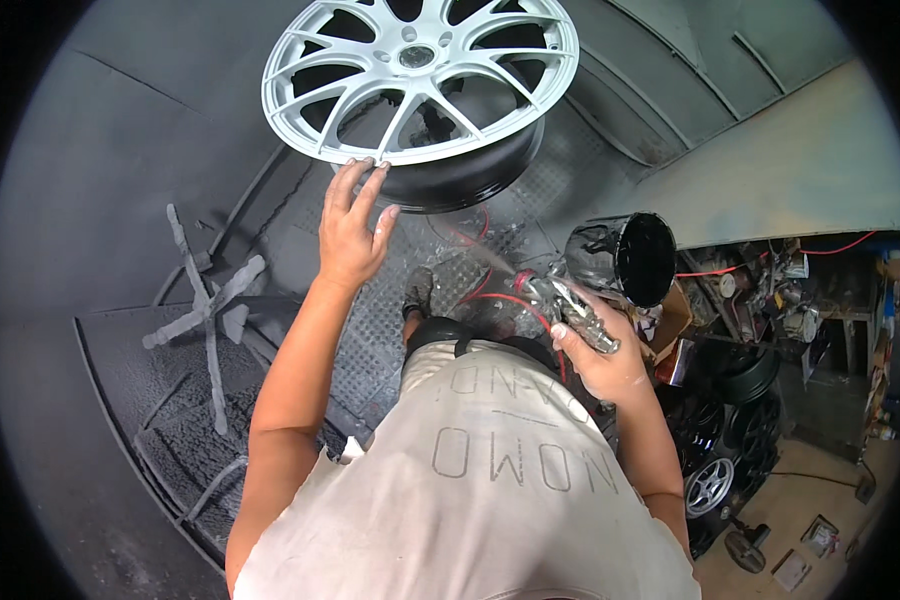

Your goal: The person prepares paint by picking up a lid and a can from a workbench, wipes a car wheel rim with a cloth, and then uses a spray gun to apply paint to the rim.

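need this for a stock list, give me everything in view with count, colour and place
wheel: one, white face, black barrel, top centre
spray gun: one, silvery, right of centre
cup: one, glossy black, beside the spray gun
hose: count unclear, red, centre and right
metal stand: one, grey, left
cardboard box: one, brown, right
stacked wheels: several, mostly dark, one silver, lower right
fan: one, dark, lower right
shelf clutter: many, mixed, right; too small to count
shirt: one, cream, bottom centre
left hand: one, bare, fingertips at the wheel's edge
right hand: one, bare, gripping the spray gun
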Tool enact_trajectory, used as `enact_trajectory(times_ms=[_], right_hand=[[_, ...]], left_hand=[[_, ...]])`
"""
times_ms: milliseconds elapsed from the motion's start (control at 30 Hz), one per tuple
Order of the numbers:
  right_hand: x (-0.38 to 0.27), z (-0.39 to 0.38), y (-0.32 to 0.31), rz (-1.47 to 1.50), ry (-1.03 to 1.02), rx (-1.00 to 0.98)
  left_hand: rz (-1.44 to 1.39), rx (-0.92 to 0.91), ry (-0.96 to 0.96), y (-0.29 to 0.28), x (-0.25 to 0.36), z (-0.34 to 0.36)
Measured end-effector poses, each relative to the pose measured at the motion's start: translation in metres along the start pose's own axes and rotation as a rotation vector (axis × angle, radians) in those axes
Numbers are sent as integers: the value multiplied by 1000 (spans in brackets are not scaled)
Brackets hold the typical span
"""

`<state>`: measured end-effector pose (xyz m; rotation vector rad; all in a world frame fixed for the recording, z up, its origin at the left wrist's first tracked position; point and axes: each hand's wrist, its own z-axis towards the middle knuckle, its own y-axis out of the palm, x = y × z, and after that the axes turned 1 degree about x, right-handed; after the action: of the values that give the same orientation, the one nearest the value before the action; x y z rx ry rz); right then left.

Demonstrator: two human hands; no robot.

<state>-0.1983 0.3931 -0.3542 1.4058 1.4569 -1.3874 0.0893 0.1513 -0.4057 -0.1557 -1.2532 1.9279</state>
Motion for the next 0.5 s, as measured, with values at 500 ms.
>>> enact_trajectory(times_ms=[500], right_hand=[[4,4,-17,-128,-43,157]], left_hand=[[-31,61,26,2,-3,1]])
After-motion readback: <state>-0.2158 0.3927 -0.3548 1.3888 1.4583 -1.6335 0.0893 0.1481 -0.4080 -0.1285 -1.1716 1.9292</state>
